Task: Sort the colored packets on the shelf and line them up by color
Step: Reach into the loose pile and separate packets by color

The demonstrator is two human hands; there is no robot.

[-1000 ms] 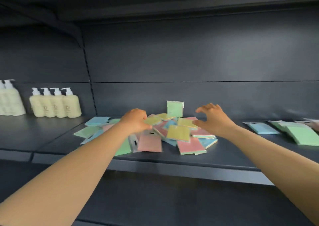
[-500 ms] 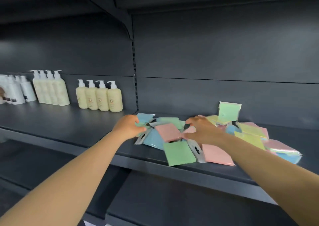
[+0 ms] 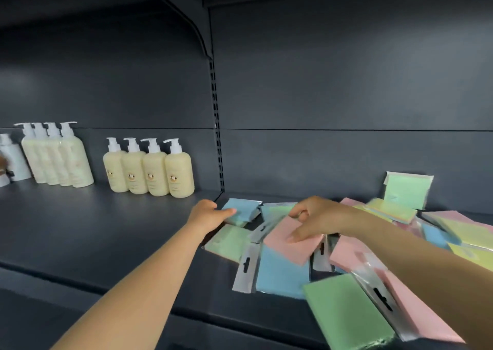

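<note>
Hands [image 3: 314, 216] amid packets [image 3: 282, 275] near edge

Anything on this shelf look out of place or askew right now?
Yes: the packets are unsorted, colors mixed, overlapping at odd angles. One green packet juts over the shelf front edge, and another leans upright on the back wall. The bottles stand in neat rows.

One view only, from the person's head, looking forward and slightly down into a dark shelf [image 3: 106, 232] at about chest height. It sits close: both forearms reach in from the bottom edge, and the packet pile [image 3: 333, 256] fills the lower right. Pump bottles [image 3: 149, 168] stand farther off at left, with wide-angle bending at the edges
</note>
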